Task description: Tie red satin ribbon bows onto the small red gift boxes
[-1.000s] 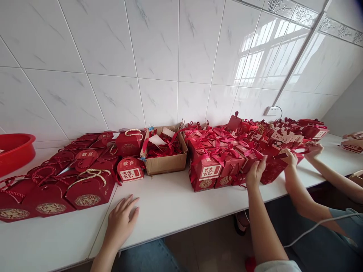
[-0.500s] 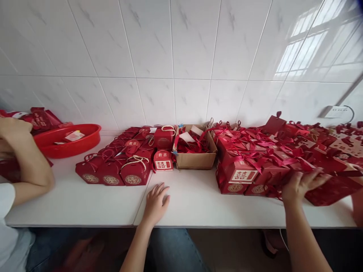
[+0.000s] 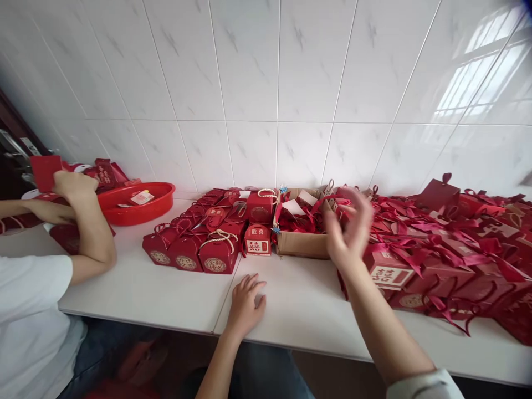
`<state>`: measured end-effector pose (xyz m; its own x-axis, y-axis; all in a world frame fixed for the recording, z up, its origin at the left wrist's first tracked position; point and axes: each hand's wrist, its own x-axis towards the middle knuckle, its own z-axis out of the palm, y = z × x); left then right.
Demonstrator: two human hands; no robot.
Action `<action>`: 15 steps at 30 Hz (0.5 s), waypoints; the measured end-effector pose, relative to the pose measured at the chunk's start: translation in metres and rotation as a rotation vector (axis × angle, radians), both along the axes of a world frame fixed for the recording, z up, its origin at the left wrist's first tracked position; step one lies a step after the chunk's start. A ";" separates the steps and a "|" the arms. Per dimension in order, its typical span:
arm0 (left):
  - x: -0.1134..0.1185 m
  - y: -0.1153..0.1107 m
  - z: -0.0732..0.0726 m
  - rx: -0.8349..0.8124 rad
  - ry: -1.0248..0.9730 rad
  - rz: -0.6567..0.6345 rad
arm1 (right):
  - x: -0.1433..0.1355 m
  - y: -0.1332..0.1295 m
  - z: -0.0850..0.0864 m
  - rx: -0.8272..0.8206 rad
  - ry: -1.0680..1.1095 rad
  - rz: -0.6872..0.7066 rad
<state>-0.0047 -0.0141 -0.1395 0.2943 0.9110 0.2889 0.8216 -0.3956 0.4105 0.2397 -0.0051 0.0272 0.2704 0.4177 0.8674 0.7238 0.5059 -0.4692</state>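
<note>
The right hand has left the ribboned boxes, now lifted, blurred, seemingly empty, fingers spread; left hand stays flat on the table.

Place: a tiled room in a home, likely a kitchen or utility room, used here as a spot for packing wedding favours by hand.
Walls: large glossy white tiles with grey veining; a window is mirrored in them at the upper right.
Surface: a long white desk set against the wall, built like a counter.
Goods: rows of red gift boxes with rope handles and many more tied with ribbon, some bearing the double-happiness sign.
Supplies: an open cardboard box of ribbons and tags, and a red plastic basin.
People: another person in a white shirt sits at the same desk.
</note>
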 end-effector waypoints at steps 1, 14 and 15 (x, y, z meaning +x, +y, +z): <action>0.000 0.000 0.000 -0.007 0.001 0.001 | -0.014 0.025 0.009 -0.085 -0.052 0.034; -0.002 -0.004 0.000 -0.057 -0.018 0.024 | -0.078 0.183 0.013 -0.893 -0.237 0.176; -0.002 -0.005 0.001 -0.057 -0.020 0.022 | -0.077 0.183 0.011 -0.882 -0.223 0.190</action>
<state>-0.0064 -0.0186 -0.1390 0.2686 0.9323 0.2423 0.8214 -0.3531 0.4480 0.1627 0.1784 0.0379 -0.0052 0.9711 0.2385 0.7853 0.1516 -0.6002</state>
